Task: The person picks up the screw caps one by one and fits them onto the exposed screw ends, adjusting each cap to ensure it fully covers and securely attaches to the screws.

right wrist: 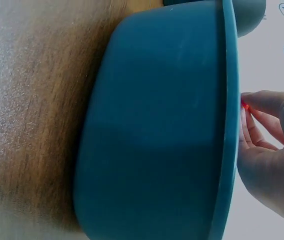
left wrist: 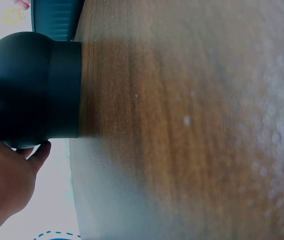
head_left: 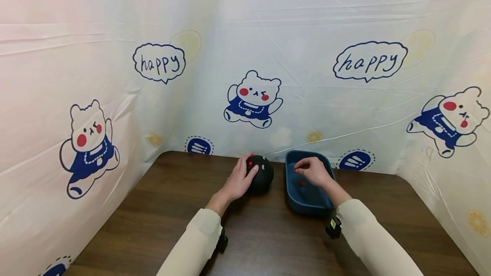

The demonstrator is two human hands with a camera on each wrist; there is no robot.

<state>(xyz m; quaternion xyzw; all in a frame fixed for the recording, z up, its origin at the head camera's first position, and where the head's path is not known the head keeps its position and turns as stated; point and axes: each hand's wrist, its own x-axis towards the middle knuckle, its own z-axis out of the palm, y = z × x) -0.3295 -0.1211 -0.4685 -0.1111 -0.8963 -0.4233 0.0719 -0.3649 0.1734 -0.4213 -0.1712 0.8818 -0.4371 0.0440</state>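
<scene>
At the left, cupping the left side of the black ball [head_left: 264, 180] with the left hand [head_left: 238, 180], with fingers and thumb curved round it — a steadying hold, to judge by the pose. Standing on the table [head_left: 268, 233], just left of the tub, and dotted near the top with red bits [head_left: 250, 164] and pale bits [head_left: 263, 167].

Further right, hovering over the blue tub [head_left: 308, 210] with the right hand [head_left: 315, 171] and pinching a small red bit [head_left: 294, 170] between thumb and fingertips, above a second red bit [head_left: 302, 183] in the tub.

Probably midway through moving small bits between tub and ball; impossible to tell in which direction. If bound for the ball, calling for a crossing of the gap without a slip — if for the tub, merely for parted fingertips.
</scene>
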